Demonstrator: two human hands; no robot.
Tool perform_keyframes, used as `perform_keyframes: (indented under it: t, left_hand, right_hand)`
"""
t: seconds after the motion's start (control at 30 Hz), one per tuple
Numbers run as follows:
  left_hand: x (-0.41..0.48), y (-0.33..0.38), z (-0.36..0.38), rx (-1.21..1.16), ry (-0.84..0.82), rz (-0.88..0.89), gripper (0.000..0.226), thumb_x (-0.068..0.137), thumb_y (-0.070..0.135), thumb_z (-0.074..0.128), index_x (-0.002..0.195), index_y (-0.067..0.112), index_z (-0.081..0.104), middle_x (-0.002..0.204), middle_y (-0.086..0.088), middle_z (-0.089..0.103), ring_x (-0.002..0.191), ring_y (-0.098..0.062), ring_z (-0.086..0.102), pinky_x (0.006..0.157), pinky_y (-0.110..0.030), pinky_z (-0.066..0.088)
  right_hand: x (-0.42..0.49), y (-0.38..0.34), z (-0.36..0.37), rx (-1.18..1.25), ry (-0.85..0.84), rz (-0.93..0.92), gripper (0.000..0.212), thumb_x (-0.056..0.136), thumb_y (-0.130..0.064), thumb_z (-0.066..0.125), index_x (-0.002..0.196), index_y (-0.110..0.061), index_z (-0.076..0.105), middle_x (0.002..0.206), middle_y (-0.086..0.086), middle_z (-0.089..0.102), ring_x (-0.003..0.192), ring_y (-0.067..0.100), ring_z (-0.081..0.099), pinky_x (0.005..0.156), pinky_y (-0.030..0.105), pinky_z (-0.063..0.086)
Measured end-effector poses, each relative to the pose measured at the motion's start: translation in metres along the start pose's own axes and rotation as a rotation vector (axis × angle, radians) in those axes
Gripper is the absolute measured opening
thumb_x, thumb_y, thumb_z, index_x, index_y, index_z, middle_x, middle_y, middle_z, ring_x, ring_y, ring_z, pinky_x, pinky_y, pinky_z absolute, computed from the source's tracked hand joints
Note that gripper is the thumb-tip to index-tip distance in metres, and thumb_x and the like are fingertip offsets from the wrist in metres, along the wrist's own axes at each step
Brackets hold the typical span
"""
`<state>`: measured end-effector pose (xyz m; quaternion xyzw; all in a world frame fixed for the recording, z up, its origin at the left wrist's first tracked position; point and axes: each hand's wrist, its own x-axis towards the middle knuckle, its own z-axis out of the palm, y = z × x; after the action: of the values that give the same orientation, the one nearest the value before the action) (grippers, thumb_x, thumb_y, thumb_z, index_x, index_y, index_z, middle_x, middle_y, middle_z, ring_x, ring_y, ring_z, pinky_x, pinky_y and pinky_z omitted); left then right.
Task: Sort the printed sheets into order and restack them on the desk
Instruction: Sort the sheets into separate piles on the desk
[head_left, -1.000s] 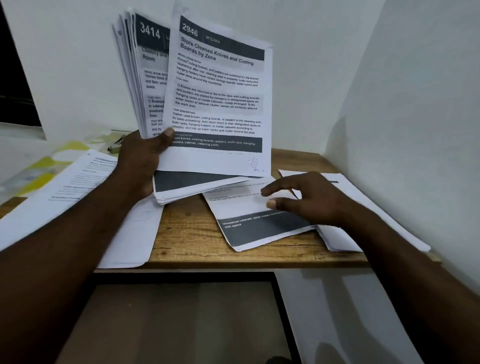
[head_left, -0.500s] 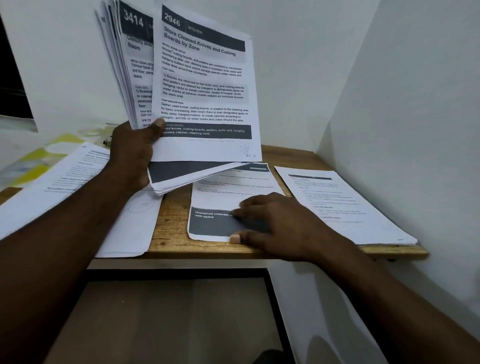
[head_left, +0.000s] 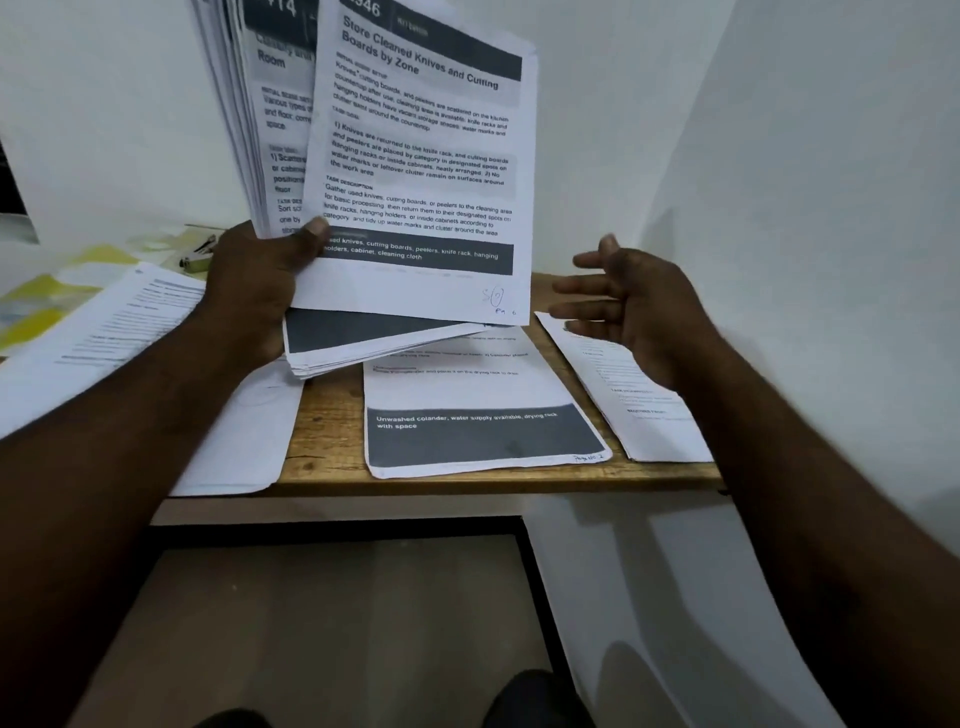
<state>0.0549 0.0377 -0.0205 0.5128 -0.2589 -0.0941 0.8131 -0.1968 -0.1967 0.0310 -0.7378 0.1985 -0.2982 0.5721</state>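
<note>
Sheet (head_left: 467, 395) on desk (head_left: 327, 421) (stapler (head_left: 197, 257) behind)

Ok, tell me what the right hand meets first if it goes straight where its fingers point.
Probably the lower right edge of the front sheet held up by the left hand: the right hand points left at it, fingers straight. Depth is unclear, so it could pass just in front.

Looking like office or study nook. Small wooden desk (head_left: 332, 457) sitting in corner of white walls (head_left: 779, 156), mid frame. Printed sheets (head_left: 483, 410) lying across it. Middle left: stapler (head_left: 197, 257) resting, yellow papers (head_left: 47, 291) showing at edge.
</note>
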Motion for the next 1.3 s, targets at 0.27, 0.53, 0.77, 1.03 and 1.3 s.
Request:
perform_keyframes:
  t: [0.27, 0.53, 0.77, 1.03, 1.3]
  left_hand:
    - [0.002, -0.005, 0.001, 0.027, -0.021, 0.008, 0.039, 0.097, 0.017, 0.074, 0.134, 0.007, 0.067, 0.12, -0.006, 0.078, 0.108, -0.027, 0.076, 0.085, -0.041, 0.064]
    - [0.005, -0.012, 0.0, -0.012, -0.046, -0.017, 0.045, 0.092, 0.021, 0.077, 0.133, 0.005, 0.067, 0.121, -0.008, 0.077, 0.11, -0.027, 0.075, 0.085, -0.04, 0.063]
    - [0.003, -0.013, 0.002, -0.086, -0.03, -0.09, 0.036, 0.095, 0.02, 0.073, 0.128, 0.005, 0.07, 0.119, -0.013, 0.077, 0.109, -0.034, 0.075, 0.09, -0.053, 0.062]
    - [0.001, -0.009, 0.004, -0.064, -0.043, -0.09, 0.048, 0.085, 0.026, 0.077, 0.128, 0.007, 0.07, 0.119, -0.013, 0.077, 0.109, -0.032, 0.075, 0.099, -0.057, 0.057]
    - [-0.004, 0.0, 0.004, -0.083, -0.015, -0.154, 0.036, 0.099, 0.04, 0.067, 0.124, 0.015, 0.072, 0.114, -0.011, 0.079, 0.103, -0.033, 0.077, 0.08, -0.056, 0.064]
  right_hand:
    - [0.032, 0.001, 0.039, -0.04, -0.145, -0.073, 0.035, 0.101, -0.036, 0.069, 0.117, -0.005, 0.064, 0.105, 0.01, 0.078, 0.087, 0.03, 0.076, 0.077, 0.043, 0.062]
    - [0.065, 0.025, 0.068, -0.035, -0.052, -0.163, 0.042, 0.073, -0.025, 0.088, 0.111, -0.011, 0.076, 0.11, 0.016, 0.079, 0.098, 0.035, 0.073, 0.095, 0.073, 0.05]
    - [0.08, 0.045, 0.076, 0.111, 0.052, -0.089, 0.03, 0.091, -0.027, 0.077, 0.112, -0.007, 0.068, 0.111, 0.012, 0.079, 0.108, 0.043, 0.072, 0.098, 0.069, 0.053]
    - [0.077, 0.056, 0.067, 0.324, -0.011, -0.102, 0.039, 0.099, -0.027, 0.071, 0.118, 0.006, 0.063, 0.122, 0.022, 0.074, 0.116, 0.047, 0.069, 0.101, 0.065, 0.053]
    - [0.081, 0.057, 0.065, 0.003, 0.315, -0.208, 0.021, 0.101, -0.033, 0.069, 0.113, -0.015, 0.068, 0.104, -0.008, 0.077, 0.099, 0.016, 0.073, 0.092, 0.035, 0.058]
